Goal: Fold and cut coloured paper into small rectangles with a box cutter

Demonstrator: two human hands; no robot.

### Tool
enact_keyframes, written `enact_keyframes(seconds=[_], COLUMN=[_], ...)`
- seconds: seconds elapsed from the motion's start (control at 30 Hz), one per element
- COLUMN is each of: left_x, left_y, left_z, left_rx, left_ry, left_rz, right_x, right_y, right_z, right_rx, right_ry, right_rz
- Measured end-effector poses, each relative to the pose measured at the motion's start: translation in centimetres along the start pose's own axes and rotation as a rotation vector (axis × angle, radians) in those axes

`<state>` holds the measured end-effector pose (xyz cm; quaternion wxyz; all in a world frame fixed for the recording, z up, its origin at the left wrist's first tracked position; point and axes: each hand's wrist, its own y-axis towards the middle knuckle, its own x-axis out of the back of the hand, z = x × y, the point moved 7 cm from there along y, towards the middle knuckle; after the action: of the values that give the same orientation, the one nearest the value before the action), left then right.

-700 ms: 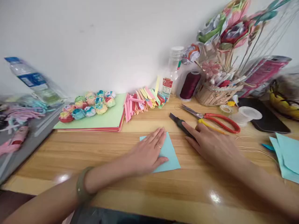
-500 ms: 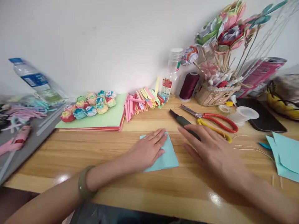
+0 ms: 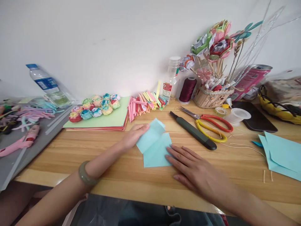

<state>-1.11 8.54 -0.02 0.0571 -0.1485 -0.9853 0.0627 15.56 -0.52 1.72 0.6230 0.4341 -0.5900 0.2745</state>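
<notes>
A light blue paper [image 3: 157, 153] rests on the wooden table, its left part lifted at an angle. My left hand [image 3: 136, 134] pinches the upper left edge of the raised part between thumb and fingers. With fingers stretched, my right hand [image 3: 188, 166] lies flat, its fingertips on the right edge of the flat part. Whether the raised part is a flap or a separate piece, I cannot tell. A dark green cutter [image 3: 192, 129] lies behind my right hand, beside scissors [image 3: 211, 124] with red and yellow handles.
Behind are a paper stack [image 3: 103, 121] bearing crumpled paper balls, colourful folded strips [image 3: 147, 102], a thread spool [image 3: 188, 91] and a flower basket [image 3: 213, 97]. More blue paper [image 3: 282, 153] lies at right. A grey mat [image 3: 42, 138] holds a pink glue gun [image 3: 25, 139] at left.
My left hand has gone from pressing flat on the blue paper to lifting its left part. My right hand has come down onto the paper's right edge, uncovering the cutter. The view has shifted slightly.
</notes>
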Motion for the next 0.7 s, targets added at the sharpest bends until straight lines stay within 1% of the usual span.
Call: enact_keyframes(seconds=[0.1,0.13,0.17,0.23,0.3,0.33,0.37,0.4,0.43,0.47,0.5,0.53,0.57,0.6,0.63,0.67,0.7], left_x=[0.7,1.0,1.5,3.0,4.2,4.4,4.1,3.2,1.7,-0.3,-2.4,-4.4,-5.9,-7.0,-7.7,-8.2,-8.5], left_y=[0.1,0.2,0.3,0.5,0.2,-0.2,-0.8,-1.5,-2.5,-3.4,-4.5,-5.5,-6.2,-6.9,-7.4,-7.8,-8.2], left_z=[-0.7,-1.0,-1.4,-2.2,-3.2,-3.8,-4.5,-5.1,-5.6,-5.7,-5.5,-4.8,-4.0,-3.3,-2.8,-2.5,-2.4], left_rx=[-0.003,-0.004,-0.02,-0.078,-0.168,-0.241,-0.336,-0.458,-0.602,-0.73,-0.853,-0.902,-0.888,-0.883,-0.873,-0.886,-0.923], left_ry=[-0.165,-0.187,-0.137,0.109,0.413,0.559,0.694,0.816,0.944,1.029,1.063,1.095,1.133,1.164,1.197,1.224,1.25], left_rz=[0.01,0.004,-0.027,-0.158,-0.316,-0.389,-0.432,-0.432,-0.391,-0.272,-0.11,0.086,0.238,0.317,0.341,0.321,0.268], right_x=[0.0,0.3,0.7,1.4,1.8,1.9,2.0,2.1,2.2,2.2,2.2,2.2,2.3,2.3,2.5,2.7,2.9], right_y=[-0.3,-0.5,-0.7,-1.3,-1.9,-2.2,-2.5,-2.8,-3.0,-3.2,-3.3,-3.4,-3.5,-3.5,-3.5,-3.5,-3.5], right_z=[-0.2,-0.2,-0.3,-0.3,-0.2,-0.2,-0.1,-0.2,-0.2,-0.3,-0.4,-0.5,-0.5,-0.6,-0.7,-0.9,-1.0], right_rx=[-0.014,-0.021,-0.021,-0.004,0.03,0.049,0.063,0.07,0.074,0.073,0.072,0.069,0.061,0.046,0.023,-0.002,-0.021], right_ry=[-0.018,-0.022,-0.026,-0.047,-0.077,-0.09,-0.099,-0.104,-0.101,-0.095,-0.084,-0.07,-0.053,-0.036,-0.019,-0.001,0.021], right_rz=[-0.022,-0.052,-0.085,-0.136,-0.154,-0.152,-0.153,-0.158,-0.164,-0.169,-0.171,-0.174,-0.184,-0.197,-0.215,-0.236,-0.253])
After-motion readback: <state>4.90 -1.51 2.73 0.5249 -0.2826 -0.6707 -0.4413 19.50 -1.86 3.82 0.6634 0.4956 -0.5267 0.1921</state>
